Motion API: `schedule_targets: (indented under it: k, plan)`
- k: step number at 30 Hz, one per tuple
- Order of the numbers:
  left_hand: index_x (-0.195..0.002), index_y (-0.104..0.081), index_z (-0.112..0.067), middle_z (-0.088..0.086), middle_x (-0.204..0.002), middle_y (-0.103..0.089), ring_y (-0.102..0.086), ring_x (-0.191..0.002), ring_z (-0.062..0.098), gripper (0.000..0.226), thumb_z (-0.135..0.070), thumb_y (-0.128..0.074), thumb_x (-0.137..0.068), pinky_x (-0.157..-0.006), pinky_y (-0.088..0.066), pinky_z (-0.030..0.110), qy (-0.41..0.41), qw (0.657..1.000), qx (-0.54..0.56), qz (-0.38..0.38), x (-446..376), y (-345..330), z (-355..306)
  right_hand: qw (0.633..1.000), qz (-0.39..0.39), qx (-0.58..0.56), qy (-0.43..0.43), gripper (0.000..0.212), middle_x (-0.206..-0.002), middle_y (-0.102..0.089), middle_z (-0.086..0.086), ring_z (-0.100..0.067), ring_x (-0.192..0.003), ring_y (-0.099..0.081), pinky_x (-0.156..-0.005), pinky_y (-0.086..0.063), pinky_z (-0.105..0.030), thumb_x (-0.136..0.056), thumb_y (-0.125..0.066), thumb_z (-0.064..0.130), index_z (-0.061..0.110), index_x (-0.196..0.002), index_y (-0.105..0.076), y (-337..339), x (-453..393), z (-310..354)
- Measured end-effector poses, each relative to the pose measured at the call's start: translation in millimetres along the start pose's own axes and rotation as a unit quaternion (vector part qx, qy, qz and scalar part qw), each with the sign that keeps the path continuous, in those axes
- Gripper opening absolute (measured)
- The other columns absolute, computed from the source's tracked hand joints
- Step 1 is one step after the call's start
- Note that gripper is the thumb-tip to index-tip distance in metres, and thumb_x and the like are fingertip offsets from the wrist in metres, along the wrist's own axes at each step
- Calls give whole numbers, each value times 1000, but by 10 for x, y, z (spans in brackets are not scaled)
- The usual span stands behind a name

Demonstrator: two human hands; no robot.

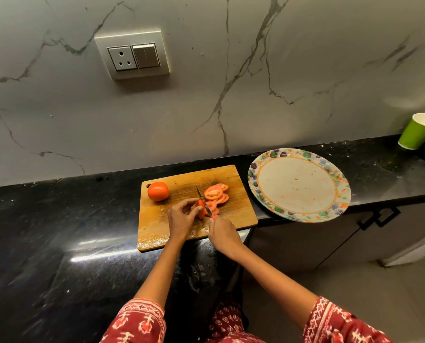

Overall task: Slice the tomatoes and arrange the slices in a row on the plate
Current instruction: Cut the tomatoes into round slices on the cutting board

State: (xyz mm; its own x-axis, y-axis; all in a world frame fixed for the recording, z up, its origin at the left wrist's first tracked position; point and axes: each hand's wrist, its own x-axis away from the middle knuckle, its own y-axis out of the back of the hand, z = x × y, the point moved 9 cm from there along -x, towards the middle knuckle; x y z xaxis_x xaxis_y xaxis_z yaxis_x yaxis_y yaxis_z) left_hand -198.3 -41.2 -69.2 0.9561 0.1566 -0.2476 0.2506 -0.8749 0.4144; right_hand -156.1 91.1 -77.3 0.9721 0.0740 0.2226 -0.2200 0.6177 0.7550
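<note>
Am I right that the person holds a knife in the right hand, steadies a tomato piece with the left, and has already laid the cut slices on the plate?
Not quite. The head view shows the cut slices still on the cutting board, not the plate, which holds none. The rest is right: the right hand holds the knife and the left hand steadies the tomato piece.

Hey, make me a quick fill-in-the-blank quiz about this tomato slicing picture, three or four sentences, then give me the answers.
1. The right hand grips the ____.
2. The left hand holds a tomato piece on the wooden ____.
3. The patterned plate holds ____ tomato slices so far.
4. The whole tomato sits to the ____ of the cut slices.

Answers: knife; cutting board; no; left
</note>
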Motion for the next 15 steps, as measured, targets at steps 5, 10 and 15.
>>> schedule_targets:
  k: [5,10,15]
  plan:
    - [-98,-70,-8,0,-93,-68,-64,-85,9,24,-2,-73,-74,-76,-49,8,3,1000,1,2,0,2,2,1000,2,6,-12,35,-115,-58,-22,-39,-108,-53,-76,-38,-34,-102,-28,23,-1,-112,-52,19,12,-10]
    - [-97,-69,-5,1,-92,-67,-62,-82,5,24,0,-72,-74,-72,-47,4,11,1000,10,-2,5,18,-15,1000,5,5,-11,36,-113,-57,-21,-39,-106,-54,-79,-42,-38,-102,-27,24,-1,-109,-53,2,23,-13]
    - [-100,-68,-3,6,-95,-69,-65,-86,12,26,-1,-72,-75,-75,-50,8,22,1000,21,2,1,2,43,1000,8,11,-12,35,-117,-56,-21,-39,-111,-51,-83,-41,-38,-102,-27,22,-1,-111,-52,25,46,-1]
